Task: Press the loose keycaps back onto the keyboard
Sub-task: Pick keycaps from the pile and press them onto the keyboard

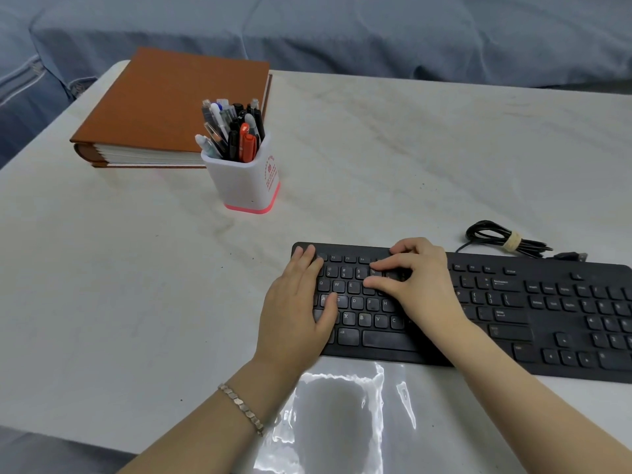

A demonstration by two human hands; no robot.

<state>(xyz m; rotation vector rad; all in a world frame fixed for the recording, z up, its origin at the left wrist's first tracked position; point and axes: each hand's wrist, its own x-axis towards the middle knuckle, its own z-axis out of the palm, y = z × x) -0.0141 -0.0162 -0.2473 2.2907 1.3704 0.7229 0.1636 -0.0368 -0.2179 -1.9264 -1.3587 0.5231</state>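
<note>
The desk (410,148) is a broad, pale slab with faint grey veining, hard and smooth. I'd guess a cap that pops free would skitter a long way on it, perhaps off toward the rumpled blue cloth (376,29) beyond its far edge. The keyboard (547,268) lies at the near right of the desk, a long, flat board of matte black plastic with low, squarish keys that have a dull greyish sheen. It looks light, so a hard push at one end could make it slide or rock. That is presumably why the left hand (297,302) lies flat across its left end, fingers straight, thumb down by the A and S keys, gripping nothing. A clear plastic sheet (342,405), glossy and crinkled, lies just in front of the keyboard between the forearms, and a small dark cap dropped there could get lost in the glare. The right hand (420,282) is bent over the number row near the 5, with forefinger and thumb tips drawn close and bearing down. Any keycap beneath them is hidden, so I cannot tell whether it pinches one or only pushes. The main danger, to my eye, is a cap seated crooked and forced, which could snap its clip or jam a neighbouring key. No loose keycaps show on the bare desk.
</note>
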